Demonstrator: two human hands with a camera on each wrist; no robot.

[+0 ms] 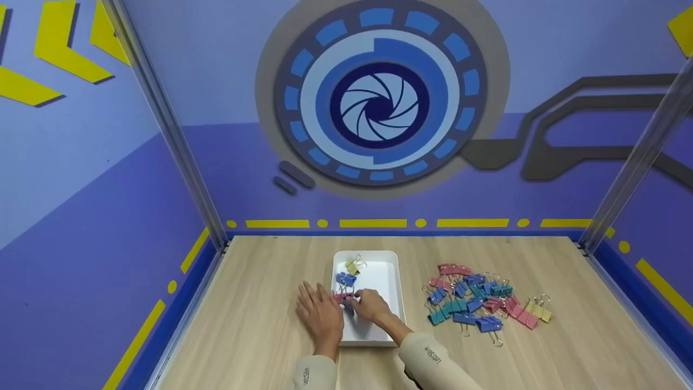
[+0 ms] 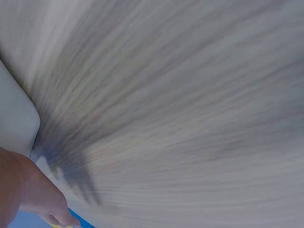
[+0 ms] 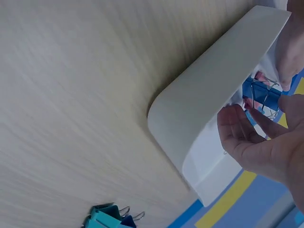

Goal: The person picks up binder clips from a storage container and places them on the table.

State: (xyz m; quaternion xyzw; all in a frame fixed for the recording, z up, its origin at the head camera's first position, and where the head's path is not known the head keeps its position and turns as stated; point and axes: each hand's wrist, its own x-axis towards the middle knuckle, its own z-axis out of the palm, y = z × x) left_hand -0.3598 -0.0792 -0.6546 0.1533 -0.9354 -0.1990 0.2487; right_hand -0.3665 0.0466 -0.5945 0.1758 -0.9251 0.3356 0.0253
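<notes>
A white tray lies on the wooden table. Along its left side are a yellow binder clip, a blue binder clip and a pink binder clip, partly covered by the hands. My right hand reaches inside and pinches another blue binder clip between thumb and fingers, clearest in the right wrist view. Fingers extended, my left hand rests at the tray's left rim, close to the pink clip. Only part of the left hand shows in the left wrist view.
To the tray's right, a loose pile of binder clips in pink, blue, teal and yellow lies on the table. Painted walls and metal corner posts enclose the table's back and sides.
</notes>
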